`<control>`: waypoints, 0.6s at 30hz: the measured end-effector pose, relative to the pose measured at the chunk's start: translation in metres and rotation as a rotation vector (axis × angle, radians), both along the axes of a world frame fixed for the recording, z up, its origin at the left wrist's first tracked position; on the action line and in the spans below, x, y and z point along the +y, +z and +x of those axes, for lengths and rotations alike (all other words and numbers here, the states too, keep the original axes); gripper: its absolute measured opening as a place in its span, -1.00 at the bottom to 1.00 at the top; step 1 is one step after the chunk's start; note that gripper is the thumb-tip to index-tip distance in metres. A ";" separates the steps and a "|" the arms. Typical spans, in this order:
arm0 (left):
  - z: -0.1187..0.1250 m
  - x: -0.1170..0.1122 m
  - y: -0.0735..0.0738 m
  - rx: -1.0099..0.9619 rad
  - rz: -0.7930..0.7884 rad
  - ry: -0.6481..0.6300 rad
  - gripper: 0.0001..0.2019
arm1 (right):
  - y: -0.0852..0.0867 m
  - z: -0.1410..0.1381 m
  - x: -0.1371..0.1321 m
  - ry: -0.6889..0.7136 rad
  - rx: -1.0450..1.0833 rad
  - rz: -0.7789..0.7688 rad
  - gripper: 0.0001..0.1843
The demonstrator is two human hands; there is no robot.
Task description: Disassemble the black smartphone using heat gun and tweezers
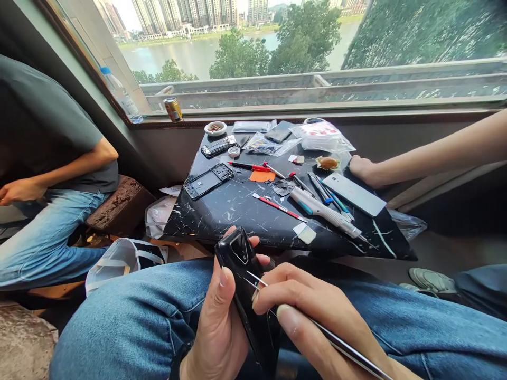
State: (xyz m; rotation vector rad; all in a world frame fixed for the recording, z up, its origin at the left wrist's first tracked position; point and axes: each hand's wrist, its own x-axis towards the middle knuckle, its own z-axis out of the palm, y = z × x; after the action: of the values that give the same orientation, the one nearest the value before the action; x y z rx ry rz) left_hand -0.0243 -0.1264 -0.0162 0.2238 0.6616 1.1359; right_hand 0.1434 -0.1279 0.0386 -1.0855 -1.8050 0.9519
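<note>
A black smartphone (234, 259) is tilted up over my lap, its back with the camera area turned toward me. My left hand (222, 322) wraps around it, thumb along the near edge and fingertips showing past the far edge. In my right hand (304, 311) is a pair of metal tweezers (348, 345), pinched between thumb and fingers. The two tips of the tweezers point at the phone's back just below the camera area; whether they touch it I cannot tell. The phone's lower part is partly hidden behind my right hand.
On the black marbled table (222, 221) lie a phone frame (209, 180), a white phone (354, 194), a white-handled tool (325, 211), a red brush (279, 207) and plastic bags (322, 138). Another person's arm (420, 145) rests at the right; a person (47, 126) sits at left.
</note>
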 end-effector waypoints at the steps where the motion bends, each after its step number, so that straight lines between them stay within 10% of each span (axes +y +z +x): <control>1: 0.000 -0.001 -0.001 -0.003 0.004 -0.006 -0.38 | 0.002 0.002 0.001 0.009 0.000 -0.001 -0.76; 18: 0.012 -0.007 0.004 0.039 -0.010 0.071 -0.22 | 0.007 0.005 0.001 -0.013 0.013 0.016 -0.70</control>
State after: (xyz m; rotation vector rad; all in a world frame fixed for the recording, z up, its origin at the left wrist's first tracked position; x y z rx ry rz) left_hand -0.0123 -0.1333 -0.0126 0.2163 0.7143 1.1981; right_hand 0.1485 -0.1270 0.0456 -1.0772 -1.7899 0.9339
